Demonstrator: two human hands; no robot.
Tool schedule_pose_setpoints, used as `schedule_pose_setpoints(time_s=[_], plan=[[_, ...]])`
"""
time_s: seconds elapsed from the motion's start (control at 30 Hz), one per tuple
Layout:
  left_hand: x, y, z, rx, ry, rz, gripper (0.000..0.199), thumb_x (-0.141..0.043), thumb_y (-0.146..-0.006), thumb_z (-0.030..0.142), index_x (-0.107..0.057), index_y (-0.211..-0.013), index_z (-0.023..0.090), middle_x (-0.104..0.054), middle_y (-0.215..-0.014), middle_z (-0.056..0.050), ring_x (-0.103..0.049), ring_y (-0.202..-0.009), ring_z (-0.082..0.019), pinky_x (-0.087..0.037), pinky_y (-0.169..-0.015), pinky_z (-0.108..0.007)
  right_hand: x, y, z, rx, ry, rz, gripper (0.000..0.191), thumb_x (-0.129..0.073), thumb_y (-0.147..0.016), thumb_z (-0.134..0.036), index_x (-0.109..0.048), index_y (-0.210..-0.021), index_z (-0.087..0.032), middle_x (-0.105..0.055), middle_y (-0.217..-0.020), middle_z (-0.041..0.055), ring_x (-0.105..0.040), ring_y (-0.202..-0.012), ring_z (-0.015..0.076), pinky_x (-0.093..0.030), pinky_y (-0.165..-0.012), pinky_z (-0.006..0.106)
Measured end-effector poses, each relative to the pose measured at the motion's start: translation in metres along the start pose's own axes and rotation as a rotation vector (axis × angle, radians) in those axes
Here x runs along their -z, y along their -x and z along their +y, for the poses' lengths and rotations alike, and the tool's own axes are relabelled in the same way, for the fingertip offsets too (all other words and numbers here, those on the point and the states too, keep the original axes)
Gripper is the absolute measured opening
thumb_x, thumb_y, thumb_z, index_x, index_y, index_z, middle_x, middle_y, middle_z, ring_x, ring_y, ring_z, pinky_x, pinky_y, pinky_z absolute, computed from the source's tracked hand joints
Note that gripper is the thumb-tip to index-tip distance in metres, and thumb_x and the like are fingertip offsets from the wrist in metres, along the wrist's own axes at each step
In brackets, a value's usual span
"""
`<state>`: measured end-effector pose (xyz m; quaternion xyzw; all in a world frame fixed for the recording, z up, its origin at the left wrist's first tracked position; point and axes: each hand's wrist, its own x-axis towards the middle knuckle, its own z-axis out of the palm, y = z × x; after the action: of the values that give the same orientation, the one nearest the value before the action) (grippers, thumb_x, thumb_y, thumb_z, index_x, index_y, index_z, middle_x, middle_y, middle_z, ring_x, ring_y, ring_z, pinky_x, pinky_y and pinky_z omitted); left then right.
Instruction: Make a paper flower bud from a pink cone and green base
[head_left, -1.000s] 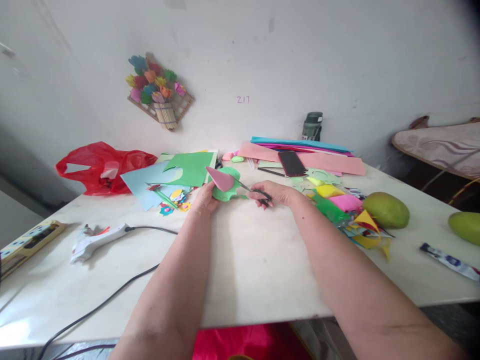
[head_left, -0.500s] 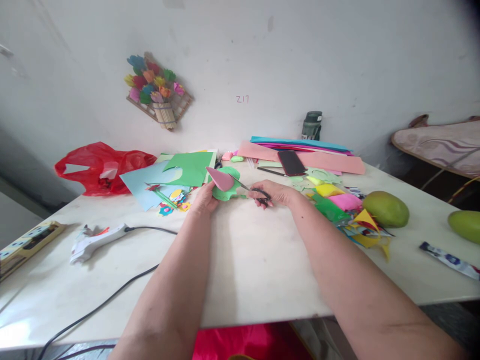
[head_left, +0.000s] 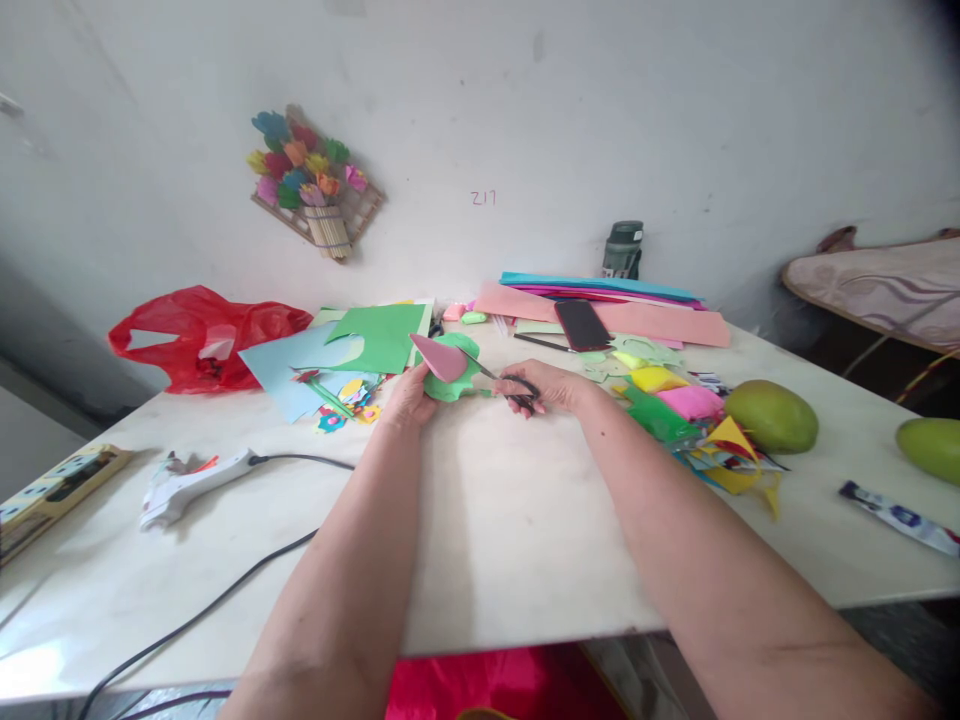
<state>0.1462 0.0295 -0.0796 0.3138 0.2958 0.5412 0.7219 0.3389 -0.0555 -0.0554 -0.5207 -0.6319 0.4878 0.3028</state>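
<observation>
**Green paper partly trimmed, scissors at its right side**

Left hand [head_left: 409, 398] pinches the left edge of the green paper [head_left: 452, 391]; can't tell if it also grips the pink paper cone [head_left: 442, 360] on top. Right hand [head_left: 544, 388] has the scissors [head_left: 497, 377] by the handles. All mid-tabletop [head_left: 525, 530], between the hands.

Progress, my read: outline mostly wavy, so much of the edge looks cut. Left: near-right side, where a ragged strip shows; can't tell if attached. Pale green offcuts [head_left: 646, 350] lie beyond the right hand.

Orientation: paper roughly round, no clear long axis. Cone tip points far-left, axis running far-left to near-right. Scissors about parallel, blades far-left, handles near-right.
</observation>
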Motion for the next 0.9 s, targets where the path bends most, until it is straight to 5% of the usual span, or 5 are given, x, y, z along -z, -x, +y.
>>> schedule_pose_setpoints(time_s=[0.9], plan=[[-0.0036, 0.0001, -0.0005, 0.02, -0.011, 0.044, 0.027, -0.057, -0.081, 0.018, -0.062, -0.108, 0.016, -0.072, -0.082, -0.006, -0.068, -0.086, -0.02, -0.055, -0.081, -0.032, -0.0024, -0.0001, -0.0014, 0.0, -0.039, 0.014, 0.024, -0.06, -0.077, -0.038, -0.056, -0.08, -0.014, -0.057, -0.053, -0.0008, -0.045, -0.037, 0.0061, -0.024, -0.028, 0.016]])
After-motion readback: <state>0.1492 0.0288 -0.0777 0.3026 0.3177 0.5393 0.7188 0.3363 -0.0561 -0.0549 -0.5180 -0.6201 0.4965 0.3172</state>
